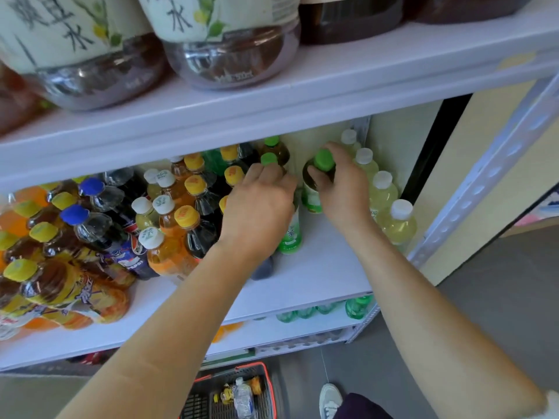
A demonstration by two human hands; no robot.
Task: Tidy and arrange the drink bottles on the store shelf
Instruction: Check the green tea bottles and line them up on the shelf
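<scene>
On the middle white shelf (320,273) my right hand (341,189) grips a green-capped tea bottle (313,198) by its shoulder, holding it upright near the back. My left hand (260,210) rests over another green-labelled tea bottle (290,234), fingers curled on its top, which is hidden. Two more green-capped bottles (270,151) stand behind my left hand. A row of pale yellow drinks with white caps (396,222) lines the shelf's right side.
Yellow-capped tea bottles (187,216), blue-capped cola bottles (99,222) and orange drinks crowd the shelf's left half. Large jugs (223,40) sit on the shelf above. Green bottles (357,306) stand on the lower shelf. A red basket (236,394) sits on the floor by my shoe.
</scene>
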